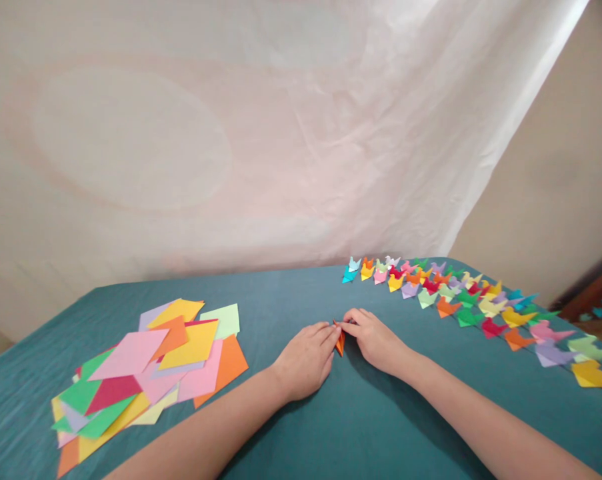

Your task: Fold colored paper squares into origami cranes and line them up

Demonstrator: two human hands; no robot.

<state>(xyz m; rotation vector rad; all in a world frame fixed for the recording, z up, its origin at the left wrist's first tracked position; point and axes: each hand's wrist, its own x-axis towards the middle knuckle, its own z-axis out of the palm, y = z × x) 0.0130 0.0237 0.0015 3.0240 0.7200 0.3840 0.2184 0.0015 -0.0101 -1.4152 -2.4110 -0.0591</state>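
Observation:
A small folded piece of orange paper (341, 343) lies on the dark green cloth between my hands, its pointed end toward me. My left hand (308, 353) rests on the cloth at its left, with the fingertips pressed onto the paper's upper part. From the right, my right hand (373, 337) pinches the same paper near its top, thumb and forefinger together. The fingers cover much of the paper's upper end, so its full shape is hidden.
Loose sheets of coloured paper (131, 353) lie in an overlapping heap at the left. Several rows of folded paper birds (448, 307) stand along the right side of the cloth-covered table (281, 293). A pale curtain (261, 133) hangs behind it.

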